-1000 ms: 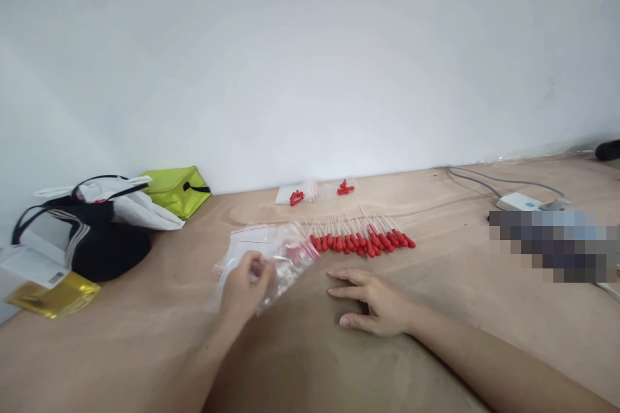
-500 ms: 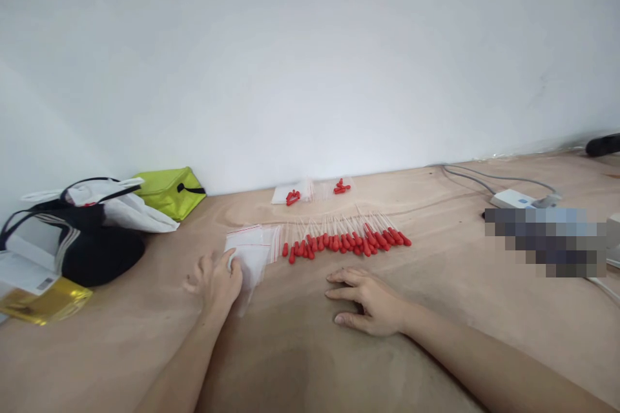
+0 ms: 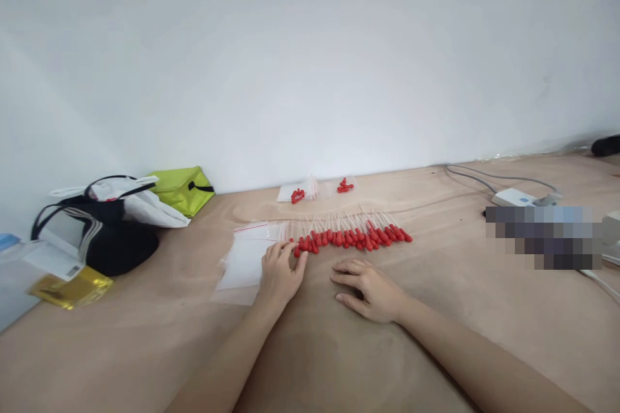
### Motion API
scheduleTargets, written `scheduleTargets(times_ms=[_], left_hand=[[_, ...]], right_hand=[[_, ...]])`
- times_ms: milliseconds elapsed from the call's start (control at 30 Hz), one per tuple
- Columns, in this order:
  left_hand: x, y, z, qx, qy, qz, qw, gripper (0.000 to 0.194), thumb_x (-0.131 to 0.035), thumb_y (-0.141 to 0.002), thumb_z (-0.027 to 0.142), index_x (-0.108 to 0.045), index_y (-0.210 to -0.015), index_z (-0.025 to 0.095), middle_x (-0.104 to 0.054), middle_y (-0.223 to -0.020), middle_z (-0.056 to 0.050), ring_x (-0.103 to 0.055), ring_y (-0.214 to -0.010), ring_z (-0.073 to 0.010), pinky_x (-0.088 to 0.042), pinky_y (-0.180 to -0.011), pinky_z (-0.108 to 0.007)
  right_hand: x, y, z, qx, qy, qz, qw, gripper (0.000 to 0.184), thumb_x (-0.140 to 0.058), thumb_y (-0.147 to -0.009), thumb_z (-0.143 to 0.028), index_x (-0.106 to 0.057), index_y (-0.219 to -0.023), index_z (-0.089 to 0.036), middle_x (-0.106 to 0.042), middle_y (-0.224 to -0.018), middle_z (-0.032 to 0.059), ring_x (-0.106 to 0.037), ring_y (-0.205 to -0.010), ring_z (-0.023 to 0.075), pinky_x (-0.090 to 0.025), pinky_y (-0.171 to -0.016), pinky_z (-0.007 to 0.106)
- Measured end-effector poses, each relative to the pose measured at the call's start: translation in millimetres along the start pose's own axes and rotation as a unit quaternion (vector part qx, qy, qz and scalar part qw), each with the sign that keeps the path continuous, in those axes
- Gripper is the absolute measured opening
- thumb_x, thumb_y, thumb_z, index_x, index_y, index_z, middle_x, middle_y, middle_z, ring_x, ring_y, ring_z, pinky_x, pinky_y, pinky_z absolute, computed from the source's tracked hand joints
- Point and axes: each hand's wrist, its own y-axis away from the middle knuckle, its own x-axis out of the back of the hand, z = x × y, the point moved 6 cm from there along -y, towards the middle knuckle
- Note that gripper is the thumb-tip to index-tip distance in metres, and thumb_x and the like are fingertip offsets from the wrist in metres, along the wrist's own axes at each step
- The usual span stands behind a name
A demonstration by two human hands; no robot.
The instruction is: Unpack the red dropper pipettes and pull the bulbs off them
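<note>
A row of droppers (image 3: 339, 239) with red rubber bulbs and thin clear tubes lies on the wooden table, bulbs towards me. My left hand (image 3: 282, 272) is at the row's left end, thumb and forefinger apart around the leftmost red bulb; whether they touch it is hard to see. Beneath and left of that hand are flat clear zip bags (image 3: 242, 264) with red seal lines, partly covered by it. My right hand (image 3: 371, 290) rests on the table just in front of the row, fingers spread, holding nothing.
By the wall lie two bags with red bulbs (image 3: 297, 195) in them. At left are a lime-green case (image 3: 181, 190), a black bag (image 3: 116, 242) and a container of yellow liquid (image 3: 72, 287). A power strip (image 3: 513, 197) with grey cables and a blurred-out object sit at right.
My left hand has moved right, from the left side of the zip bags to the droppers' left end. The bags now lie flatter, spread further left. The right hand has barely moved.
</note>
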Motion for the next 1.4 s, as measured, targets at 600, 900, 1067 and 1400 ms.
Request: scheduleTargets(times_ms=[600,900,1067,1400], left_hand=[[14.3,19.7,18.1,-0.129,0.198,-0.082,0.968,0.012,-0.048,-0.082,0.028,-0.057,-0.084,0.020,-0.062,-0.085,-0.002,-0.054,-0.084,-0.0173,-0.041,-0.078,-0.033],[7.1,15.0,29.5,-0.129,0.221,-0.156,0.954,0.008,-0.049,-0.081,0.023,-0.056,-0.081,0.019,-0.065,-0.082,-0.001,-0.058,-0.079,-0.0159,-0.042,-0.075,-0.033],[7.9,18.2,35.7,-0.159,0.207,-0.148,0.954,0.018,-0.052,-0.080,0.026,-0.057,-0.096,0.020,-0.064,-0.094,-0.004,-0.056,-0.090,-0.0178,-0.041,-0.083,-0.036],[-9.5,20.9,41.0,-0.154,0.267,-0.207,0.929,0.017,-0.048,-0.082,0.027,-0.064,-0.085,0.020,-0.067,-0.085,-0.002,-0.059,-0.087,-0.0162,-0.046,-0.082,-0.031]], right_hand=[[30.9,19.8,1.8,0.013,0.129,0.328,0.936,0.036,-0.054,-0.078,-0.030,-0.050,-0.111,-0.017,-0.054,-0.105,0.0125,-0.049,-0.101,0.0227,-0.042,-0.084,0.040],[10.0,2.7,1.5,0.056,0.162,0.189,0.967,0.027,-0.044,-0.086,-0.023,-0.055,-0.110,-0.019,-0.063,-0.092,0.0065,-0.053,-0.087,0.0159,-0.038,-0.081,0.034],[5.9,-0.1,3.9,0.054,0.151,0.170,0.972,0.019,-0.044,-0.086,-0.023,-0.061,-0.093,-0.020,-0.061,-0.071,0.0024,-0.048,-0.070,0.0138,-0.034,-0.074,0.031],[8.2,1.3,0.8,0.072,0.131,0.161,0.976,0.020,-0.041,-0.086,-0.020,-0.060,-0.081,-0.019,-0.056,-0.062,0.0012,-0.041,-0.066,0.0133,-0.028,-0.070,0.030]])
